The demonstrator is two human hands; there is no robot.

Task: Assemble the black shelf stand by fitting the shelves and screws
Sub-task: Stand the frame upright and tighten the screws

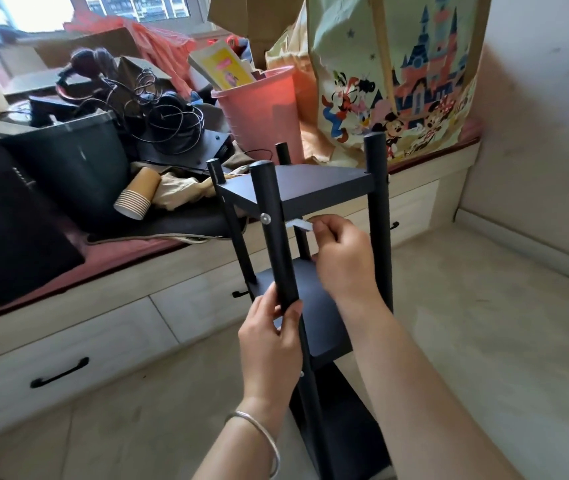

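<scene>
On the pale floor before me, against a drawer-fronted window bench: one black metal shelf stand (297, 258) with round tube posts, upright. Top shelf (305, 187) fitted; a second shelf (314, 313) lower down; a silver screw head (266, 218) shows on the near post (274, 237), just under the top shelf. No brand or writing legible on the stand.

My left hand (271, 344), silver bangle (259, 434) at the wrist, grips the near post, thumb and fingers curled round it beside the second shelf. My right hand (340, 256), raised under the top shelf, pinches a small white tool (298, 225) whose tip points toward the screw head.

Behind, on the bench: a stack of brown paper cups (137, 199), a pink plastic bucket (262, 112), a dark bin (68, 161), tangled black cables (162, 109), and a large cartoon-castle print bag (397, 74). Lettering on the yellow booklet (222, 69) is too blurred to read.
</scene>
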